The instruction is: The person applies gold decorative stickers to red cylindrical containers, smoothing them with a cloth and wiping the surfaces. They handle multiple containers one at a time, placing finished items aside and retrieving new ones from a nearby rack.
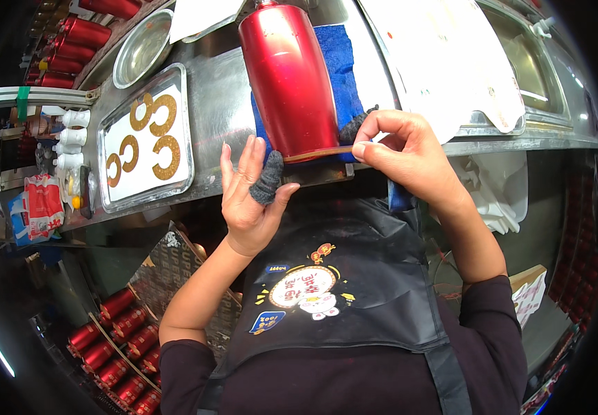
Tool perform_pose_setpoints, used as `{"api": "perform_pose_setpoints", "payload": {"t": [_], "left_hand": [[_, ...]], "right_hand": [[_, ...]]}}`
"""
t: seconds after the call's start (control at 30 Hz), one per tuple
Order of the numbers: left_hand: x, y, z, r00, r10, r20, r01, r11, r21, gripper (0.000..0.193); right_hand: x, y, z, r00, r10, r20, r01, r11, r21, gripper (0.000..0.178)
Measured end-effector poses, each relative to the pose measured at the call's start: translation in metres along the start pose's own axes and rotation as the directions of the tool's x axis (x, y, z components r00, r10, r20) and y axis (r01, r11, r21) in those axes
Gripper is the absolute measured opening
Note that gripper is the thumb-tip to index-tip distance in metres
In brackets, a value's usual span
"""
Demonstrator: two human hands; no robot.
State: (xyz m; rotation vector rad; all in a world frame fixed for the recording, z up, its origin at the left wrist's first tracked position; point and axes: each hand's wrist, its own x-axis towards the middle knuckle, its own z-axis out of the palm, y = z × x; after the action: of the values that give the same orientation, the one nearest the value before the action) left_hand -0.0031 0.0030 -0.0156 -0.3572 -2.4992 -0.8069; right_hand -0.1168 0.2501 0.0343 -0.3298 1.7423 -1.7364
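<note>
A glossy red bottle (289,76) lies on a blue cloth (341,59), its base toward me. A thin gold-brown strip (319,151) runs along the edge of that base. My right hand (409,155) pinches the strip's right end between thumb and fingers. At its left end is my left hand (252,190), open with fingers spread; a dark grey knitted finger sleeve (268,178) covers one finger, close to the bottle. A similar dark knitted piece (355,129) shows behind my right fingers.
On the left, a metal tray (187,131) holds several gold C-shaped strips (167,158) on a white sheet. Beyond it stands a round metal bowl (144,48). White sheets (451,62) cover the right side. Red bottles (129,321) fill a crate at lower left. The metal table's front edge (209,202) runs before me.
</note>
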Motion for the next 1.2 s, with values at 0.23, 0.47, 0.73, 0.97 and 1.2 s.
{"api": "perform_pose_setpoints", "payload": {"t": [0.23, 0.47, 0.73, 0.97, 1.2], "left_hand": [[0.011, 0.002, 0.001, 0.991, 0.131, 0.001, -0.13, 0.986, 0.101, 0.038], [0.007, -0.001, -0.005, 0.997, 0.07, -0.026, -0.068, 0.995, 0.072, 0.035], [0.002, -0.006, -0.004, 0.997, 0.071, 0.013, -0.072, 0.996, 0.048, 0.038], [0.017, 0.002, -0.006, 0.99, 0.138, 0.023, -0.14, 0.985, 0.106, 0.038], [0.044, 0.021, -0.004, 0.97, 0.239, 0.038, -0.241, 0.938, 0.248, 0.026]], "right_hand": [[0.0, 0.004, -0.002, 1.0, -0.026, -0.013, 0.026, 1.0, -0.006, 0.011], [-0.008, -0.015, 0.002, 0.999, -0.031, -0.016, 0.031, 1.0, 0.005, 0.011], [-0.008, -0.012, 0.003, 0.998, -0.052, -0.038, 0.051, 0.998, -0.026, 0.011], [0.0, 0.001, -0.002, 0.996, -0.066, -0.059, 0.063, 0.997, -0.055, 0.011], [0.004, 0.006, -0.001, 0.997, -0.062, -0.046, 0.058, 0.995, -0.081, 0.01]]}}
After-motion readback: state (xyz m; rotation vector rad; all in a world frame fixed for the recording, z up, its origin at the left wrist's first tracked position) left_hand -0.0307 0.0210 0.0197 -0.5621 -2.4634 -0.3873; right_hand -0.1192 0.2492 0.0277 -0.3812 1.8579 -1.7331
